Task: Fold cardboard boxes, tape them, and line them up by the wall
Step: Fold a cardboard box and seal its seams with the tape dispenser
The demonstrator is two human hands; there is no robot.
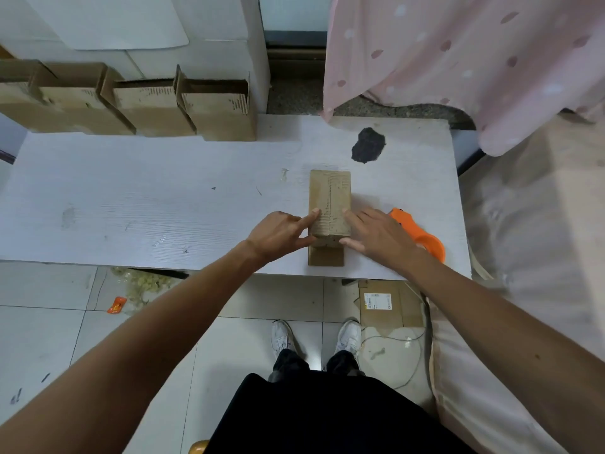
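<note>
**Small cardboard box being pressed flat-handed at the table's near edge**

- Table [131, 198]: white, scuffed, lying across the view; a dark patch [368, 145] is showing right of centre, towards the far edge.
- Pink spotted cloth [458, 60]: hanging at the far right, beyond the table.
- Row of boxes [131, 106]: brown, open-topped, standing side by side along the wall at the far left of the table.
- Cardboard box [330, 198]: lying lengthwise right of centre, near the front edge, with a flap jutting out flat at its near end.
- Left hand [278, 235]: released, straight fingers pressing the box's left top edge, thumb lying against the near end.
- Right hand [376, 234]: released, straight fingers resting on the right top edge.
- Orange tape dispenser [422, 237]: lying just beside the right hand.
</note>
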